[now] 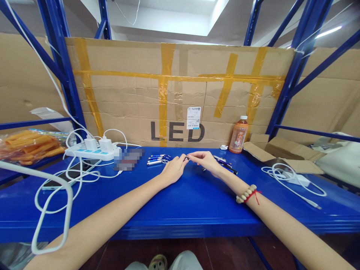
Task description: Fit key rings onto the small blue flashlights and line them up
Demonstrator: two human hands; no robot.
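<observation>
My left hand (174, 169) is closed, fingers curled, above the middle of the blue shelf top. Its fingertips meet those of my right hand (207, 161), which pinches from the other side. Between them a small dark piece (186, 158) shows, too small and covered to name. Left of my left hand lie several slim blue and silver metal sticks (155, 161), pen-like, with cord loops at one end. Beyond my right wrist is another group of slim blue and black sticks (225, 163), partly hidden by that hand.
At left a white power strip (92, 153) holds chargers; their cables loop over a phone (74, 173). At right stand an orange drink bottle (239, 135), an opened carton (284, 150) and a coiled white cable (292, 179). A cardboard sheet (135, 97) closes the back.
</observation>
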